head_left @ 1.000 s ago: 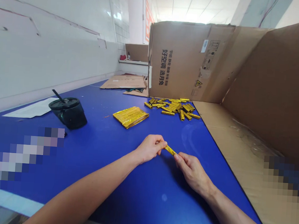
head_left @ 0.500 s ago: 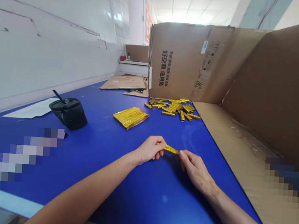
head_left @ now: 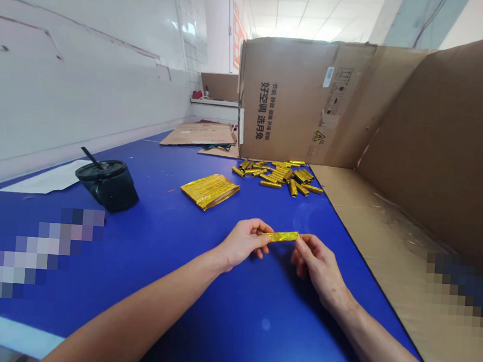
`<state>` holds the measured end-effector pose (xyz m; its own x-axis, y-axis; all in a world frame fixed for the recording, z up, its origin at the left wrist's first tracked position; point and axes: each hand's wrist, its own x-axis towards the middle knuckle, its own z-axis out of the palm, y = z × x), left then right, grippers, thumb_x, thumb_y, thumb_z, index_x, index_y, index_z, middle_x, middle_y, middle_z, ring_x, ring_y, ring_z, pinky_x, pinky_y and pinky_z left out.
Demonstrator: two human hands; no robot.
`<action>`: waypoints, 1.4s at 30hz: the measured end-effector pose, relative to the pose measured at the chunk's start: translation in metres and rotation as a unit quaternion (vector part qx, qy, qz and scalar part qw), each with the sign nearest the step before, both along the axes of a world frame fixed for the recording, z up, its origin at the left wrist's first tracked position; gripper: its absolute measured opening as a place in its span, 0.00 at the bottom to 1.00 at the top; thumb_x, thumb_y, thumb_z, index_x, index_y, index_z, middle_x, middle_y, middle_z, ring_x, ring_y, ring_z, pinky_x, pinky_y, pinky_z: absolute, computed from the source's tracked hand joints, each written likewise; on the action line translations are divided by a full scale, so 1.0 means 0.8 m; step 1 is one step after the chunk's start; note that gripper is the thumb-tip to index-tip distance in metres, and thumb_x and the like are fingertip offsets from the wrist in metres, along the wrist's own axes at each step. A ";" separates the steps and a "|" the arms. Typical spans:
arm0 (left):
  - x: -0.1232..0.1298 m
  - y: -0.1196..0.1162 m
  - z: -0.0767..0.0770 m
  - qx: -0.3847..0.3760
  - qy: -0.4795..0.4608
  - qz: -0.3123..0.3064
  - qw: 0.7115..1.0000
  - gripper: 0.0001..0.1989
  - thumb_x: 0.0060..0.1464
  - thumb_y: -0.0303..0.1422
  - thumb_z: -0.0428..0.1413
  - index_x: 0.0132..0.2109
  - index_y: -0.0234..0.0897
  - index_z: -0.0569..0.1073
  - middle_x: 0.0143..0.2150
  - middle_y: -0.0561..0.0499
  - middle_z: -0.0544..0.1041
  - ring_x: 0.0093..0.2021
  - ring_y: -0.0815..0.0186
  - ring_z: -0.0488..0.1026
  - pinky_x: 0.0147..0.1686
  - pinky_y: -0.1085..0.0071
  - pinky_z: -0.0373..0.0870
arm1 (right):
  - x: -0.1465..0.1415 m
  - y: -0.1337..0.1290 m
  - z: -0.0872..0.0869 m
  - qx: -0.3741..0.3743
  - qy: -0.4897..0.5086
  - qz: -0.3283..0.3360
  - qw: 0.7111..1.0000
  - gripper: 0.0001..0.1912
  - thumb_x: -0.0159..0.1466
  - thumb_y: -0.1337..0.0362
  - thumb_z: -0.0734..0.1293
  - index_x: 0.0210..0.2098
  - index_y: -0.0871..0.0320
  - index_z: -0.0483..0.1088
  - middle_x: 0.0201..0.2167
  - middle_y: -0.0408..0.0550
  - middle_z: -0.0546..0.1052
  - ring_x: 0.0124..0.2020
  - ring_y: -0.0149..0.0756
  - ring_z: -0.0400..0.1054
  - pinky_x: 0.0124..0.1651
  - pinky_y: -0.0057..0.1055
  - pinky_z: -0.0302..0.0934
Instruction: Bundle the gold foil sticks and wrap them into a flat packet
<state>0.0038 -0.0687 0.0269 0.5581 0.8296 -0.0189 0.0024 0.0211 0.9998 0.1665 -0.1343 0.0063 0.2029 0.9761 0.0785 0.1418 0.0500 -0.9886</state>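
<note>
Gold strip (head_left: 284, 237) held just below and right of frame centre
Your left hand (head_left: 245, 241) pinches one end; your right hand (head_left: 320, 266) touches the other, whether pinching I cannot tell.

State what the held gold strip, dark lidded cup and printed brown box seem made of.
Gold strip: probably foil or metallised film, shiny, judging by its speckled glints.
Dark cup: perhaps plastic or glazed ceramic; its faint gloss leaves that open.
Brown box: likely cardboard, matte, given its dull brown face and printing.
</note>
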 end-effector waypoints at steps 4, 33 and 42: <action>0.003 -0.003 -0.003 0.006 -0.009 0.010 1.000 0.08 0.43 0.27 0.55 0.33 0.31 0.66 0.20 0.55 0.69 0.19 0.74 0.66 0.21 0.77 0.63 | 0.000 0.001 -0.001 -0.013 0.031 0.014 0.999 0.18 0.55 0.49 0.62 0.27 0.59 0.62 0.15 0.38 0.66 0.13 0.24 0.57 0.16 0.23 0.49; 0.006 -0.006 -0.018 0.053 0.071 -0.057 0.994 0.13 0.50 0.34 0.51 0.42 0.32 0.69 0.22 0.55 0.69 0.19 0.74 0.64 0.18 0.79 0.60 | -0.002 0.001 0.006 0.019 0.125 0.011 0.992 0.16 0.46 0.58 0.70 0.29 0.58 0.64 0.21 0.39 0.69 0.15 0.24 0.60 0.20 0.25 0.55; 0.007 -0.013 -0.026 0.112 0.095 -0.009 0.989 0.17 0.49 0.31 0.51 0.48 0.37 0.67 0.25 0.55 0.69 0.20 0.72 0.67 0.19 0.77 0.64 | 0.001 0.001 0.002 0.018 0.117 0.013 0.993 0.16 0.46 0.58 0.70 0.31 0.59 0.65 0.20 0.39 0.69 0.15 0.25 0.60 0.20 0.25 0.54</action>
<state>0.0098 -0.0793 0.0065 0.5771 0.8146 0.0579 0.1883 -0.2017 0.9612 0.1671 -0.1335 0.0078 0.1938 0.9787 0.0675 -0.0926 0.0867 -0.9919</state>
